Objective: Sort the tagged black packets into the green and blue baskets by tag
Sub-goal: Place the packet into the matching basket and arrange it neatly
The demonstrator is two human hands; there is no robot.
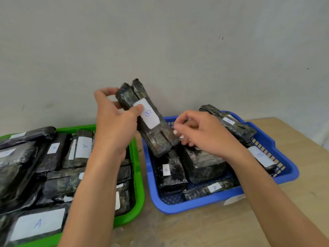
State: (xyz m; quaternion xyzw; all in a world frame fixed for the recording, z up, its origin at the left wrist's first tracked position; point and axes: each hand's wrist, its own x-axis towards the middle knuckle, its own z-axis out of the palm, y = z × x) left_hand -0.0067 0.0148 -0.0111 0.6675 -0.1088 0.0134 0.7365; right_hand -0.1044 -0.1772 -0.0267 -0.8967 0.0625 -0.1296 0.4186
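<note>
Packet tilted in grip of raised left hand — right hand curled beside it, grip unclear.

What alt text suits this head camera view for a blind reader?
The left hand and right hand hold a long black plastic-wrapped packet tagged B over a blue plastic basket of B packets; a green plastic basket holds A packets.

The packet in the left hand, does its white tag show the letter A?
No, the tag on the packet that the left hand grips shows a handwritten B.
</note>
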